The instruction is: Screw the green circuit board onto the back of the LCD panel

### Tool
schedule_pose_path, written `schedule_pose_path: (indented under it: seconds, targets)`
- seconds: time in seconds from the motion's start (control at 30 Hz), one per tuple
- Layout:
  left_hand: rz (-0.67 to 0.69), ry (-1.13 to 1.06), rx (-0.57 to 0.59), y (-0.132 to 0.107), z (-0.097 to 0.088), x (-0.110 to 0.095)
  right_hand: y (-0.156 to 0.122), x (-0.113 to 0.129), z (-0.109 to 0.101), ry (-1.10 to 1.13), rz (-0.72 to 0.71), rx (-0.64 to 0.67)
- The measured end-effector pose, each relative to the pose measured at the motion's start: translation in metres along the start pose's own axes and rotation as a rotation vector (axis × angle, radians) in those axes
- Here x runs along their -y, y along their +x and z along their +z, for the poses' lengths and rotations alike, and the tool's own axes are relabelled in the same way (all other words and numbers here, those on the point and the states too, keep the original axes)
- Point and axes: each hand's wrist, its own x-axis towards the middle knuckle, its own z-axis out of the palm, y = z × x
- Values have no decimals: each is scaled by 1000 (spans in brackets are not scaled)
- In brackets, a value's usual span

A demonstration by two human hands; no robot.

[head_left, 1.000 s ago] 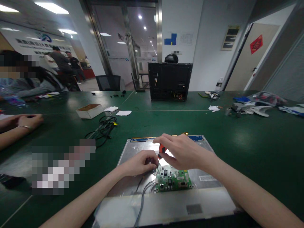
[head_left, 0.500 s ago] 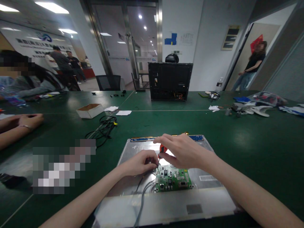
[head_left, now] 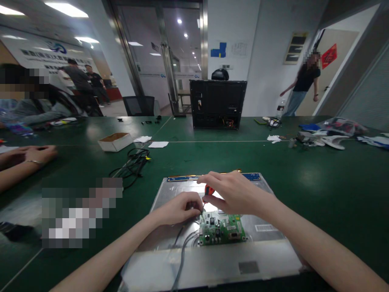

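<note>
A silver metal monitor back panel [head_left: 261, 255] lies flat on the green table in front of me. A small green circuit board [head_left: 221, 230] sits on its middle, with grey cables [head_left: 181, 251] running from it toward me. My right hand [head_left: 234, 192] is closed around a red-handled screwdriver [head_left: 208, 190], its tip pointing down at the board's upper left corner. My left hand [head_left: 179, 207] rests on the panel just left of the tip, fingers curled and pinched close to it; what they pinch is hidden.
A black computer case [head_left: 217, 103] stands at the table's far side. Black cables [head_left: 133, 162], a white cardboard box [head_left: 114, 142] and papers [head_left: 158, 144] lie at left centre. Another person's hands [head_left: 30, 156] rest at the left edge. Clutter [head_left: 331, 134] fills the far right; a person [head_left: 302, 83] stands by the door.
My hands stay almost still over the board. A person has stepped in through the doorway at the back right and moved leftward.
</note>
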Motion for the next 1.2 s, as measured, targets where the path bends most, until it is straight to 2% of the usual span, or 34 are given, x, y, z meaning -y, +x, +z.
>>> schedule_pose_path:
  seconds: [0.17,0.37,0.9,1.2]
  targets:
    - [-2,52,0,0,-1,-2,0,-2,2,18,-2,-17]
    - [16,49,-9,0,0,-4,0,-2,-2,56,9,24]
    - [5,31,9,0,0,3,0,0,-1,24,0,25]
    - [3,53,5,0,-2,-7,-1,2,-3,57,-21,25]
